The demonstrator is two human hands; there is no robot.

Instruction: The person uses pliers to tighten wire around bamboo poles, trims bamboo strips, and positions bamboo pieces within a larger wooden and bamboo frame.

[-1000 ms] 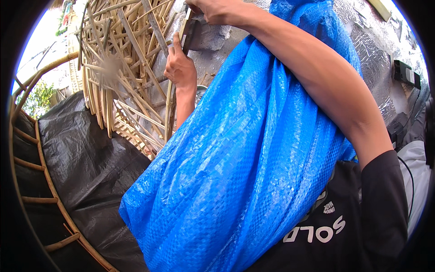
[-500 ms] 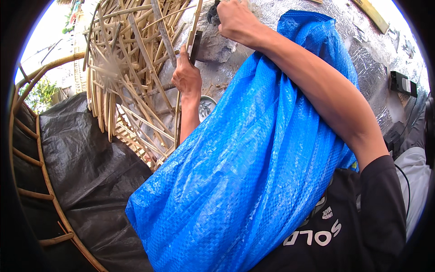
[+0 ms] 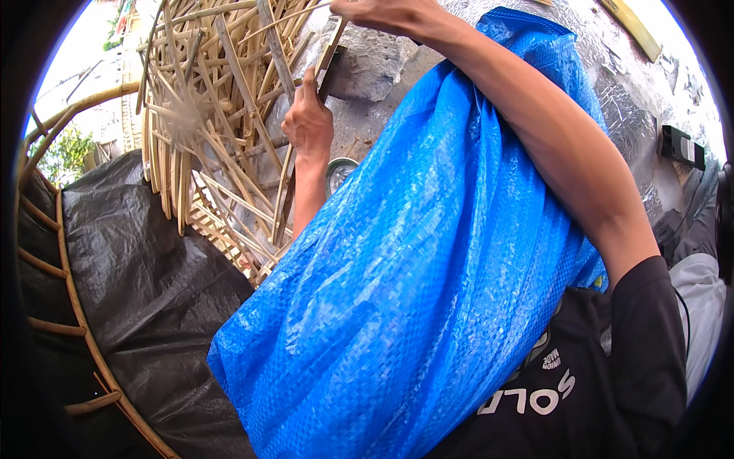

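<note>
Blue woven sheeting is covering the person's lap and chest, its folds running up toward the upper right. Beyond its left edge, the left hand is holding a narrow bamboo strip: the index finger is extending along it, while the other fingers are bending closed around it. The strip is slanting upward past the hand, and its lower part is showing beside the wrist. A dark block is lying just beside the strip, above the hand. The right hand is reaching across the sheeting to the strip's upper end; its fingers are curling together, but whether they are pinching the strip cannot be told at the picture's edge. A pile of split bamboo is lying left of the hands, and a round tin is standing near the left wrist. Silver foil is covering the ground at upper right; black plastic is spreading at lower left, beside a curved cane frame.
</note>
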